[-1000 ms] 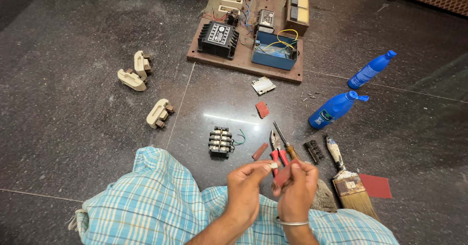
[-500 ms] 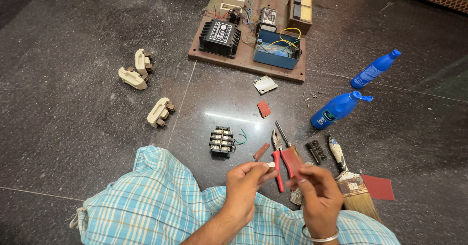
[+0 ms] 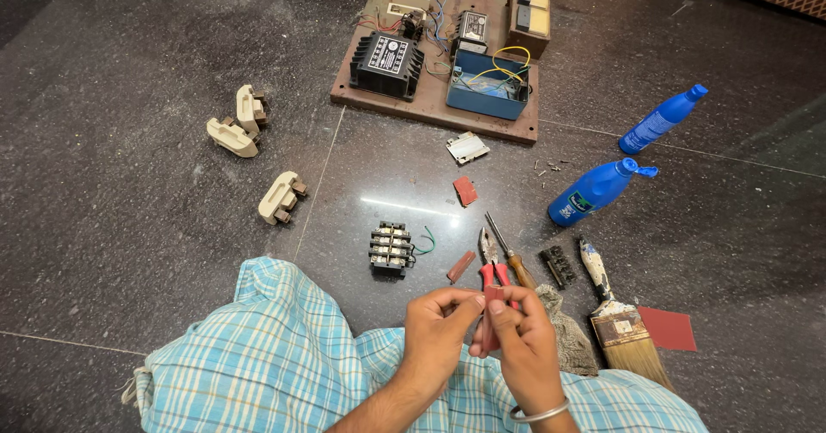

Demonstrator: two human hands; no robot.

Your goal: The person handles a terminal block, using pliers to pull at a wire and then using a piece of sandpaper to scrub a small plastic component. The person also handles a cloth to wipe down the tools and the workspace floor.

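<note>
Hands meet just below the pliers [image 3: 490, 265]: left hand [image 3: 439, 330] and right hand [image 3: 520, 338] both pinch a small red piece [image 3: 494, 294] between fingertips. Screwdriver [image 3: 509, 252] lies beside the pliers; careful fingertip handling seems the step in hand.

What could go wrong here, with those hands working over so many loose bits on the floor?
The small reddish piece is pinched only by the fingertips of the left hand and right hand; if it slips, it could fall among the clutter. The pliers and screwdriver lie right under the hands, points outward, so a careless reach might catch them. Tiny screws lie scattered near the blue bottle and could roll away if nudged.
</note>
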